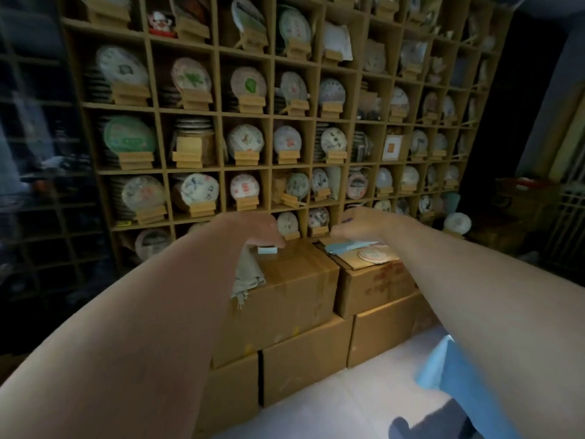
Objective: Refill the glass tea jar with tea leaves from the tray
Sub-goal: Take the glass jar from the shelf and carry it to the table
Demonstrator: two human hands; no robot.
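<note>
No glass tea jar and no tray of tea leaves appear in the head view. Both my arms reach forward over stacked cardboard boxes. My left hand (266,232) hangs over the top of the left box (294,280), fingers curled down just above a small pale block (267,250); whether it grips the block is unclear. My right hand (357,224) is curled over the open right box (376,286), above a light blue flat object (348,247). A wrapped round tea cake (375,255) lies in that box.
A tall wooden cubby shelf (218,112) filled with wrapped tea cakes on stands fills the wall behind. A grey cloth (248,277) drapes over the left box. More cardboard boxes (304,365) sit below on a pale floor. Blue fabric (449,375) is at lower right.
</note>
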